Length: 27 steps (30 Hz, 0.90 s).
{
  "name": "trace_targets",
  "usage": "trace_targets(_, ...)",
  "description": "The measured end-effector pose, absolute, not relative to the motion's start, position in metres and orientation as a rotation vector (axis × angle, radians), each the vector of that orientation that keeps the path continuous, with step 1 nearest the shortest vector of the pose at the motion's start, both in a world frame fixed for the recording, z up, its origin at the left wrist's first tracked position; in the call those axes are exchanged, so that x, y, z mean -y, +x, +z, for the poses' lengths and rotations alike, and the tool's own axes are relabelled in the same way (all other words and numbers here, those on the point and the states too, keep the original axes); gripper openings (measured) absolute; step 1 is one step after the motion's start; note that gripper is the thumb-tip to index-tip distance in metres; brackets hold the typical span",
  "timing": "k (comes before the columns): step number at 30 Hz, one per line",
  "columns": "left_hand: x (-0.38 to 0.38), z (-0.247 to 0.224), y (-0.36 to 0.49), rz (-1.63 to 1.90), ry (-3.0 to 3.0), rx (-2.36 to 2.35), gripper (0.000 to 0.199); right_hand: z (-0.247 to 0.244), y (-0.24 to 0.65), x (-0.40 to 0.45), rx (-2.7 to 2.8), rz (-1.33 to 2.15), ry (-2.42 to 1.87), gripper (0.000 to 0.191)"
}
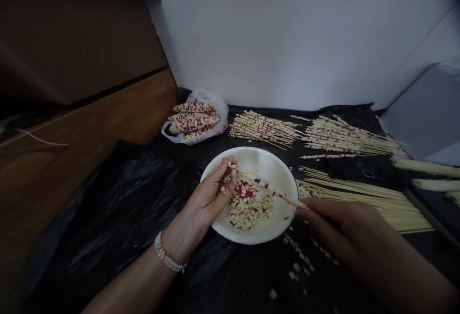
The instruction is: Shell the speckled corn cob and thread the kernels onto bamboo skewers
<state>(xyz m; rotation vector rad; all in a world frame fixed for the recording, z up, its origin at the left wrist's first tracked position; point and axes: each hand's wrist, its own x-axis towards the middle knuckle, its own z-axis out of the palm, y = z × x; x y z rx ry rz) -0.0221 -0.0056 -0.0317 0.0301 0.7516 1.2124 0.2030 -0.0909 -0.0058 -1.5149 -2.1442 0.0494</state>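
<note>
A white bowl [283,170] holds loose pale and dark red corn kernels [247,211]. Across it slants a thin stick strung with kernels [276,192]. My right hand [334,223] grips the stick's lower end at the bowl's right rim, fingers closed. Over the bowl's left side, my left hand [213,191] is pinched around a pale and red kernel [232,165] near the stick's far end, with more kernels partly visible in its curled fingers. A beaded bracelet circles my left wrist. Something red with a white pattern shows on the bowl's bottom.
Behind the bowl, a plastic bag [219,108] holds corn cobs [194,123]. Two piles of kernel-strung sticks [262,128] [334,134] lie to its right. Bare sticks [362,194] and stripped cobs [427,166] are at right. Black plastic sheeting [125,208] lies underneath, with scattered kernels.
</note>
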Motion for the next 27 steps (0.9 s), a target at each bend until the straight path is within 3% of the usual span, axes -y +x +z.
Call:
trace_targets(3,0.005,-0.032,-0.022,1.258,0.045,-0.774,0.013,-0.004,0.194,0.092,2.221,0.331,-1.579,0.038)
trace_targets(12,0.012,-0.032,-0.01,1.244,0.06,-0.858,0.011,-0.017,0.178,0.087,2.146,0.38,-1.64,0.035)
trace_targets(27,0.014,-0.039,-0.012,1.111,0.112,-0.78,0.012,-0.016,0.199,0.079,2.109,-0.401,-1.921,0.021)
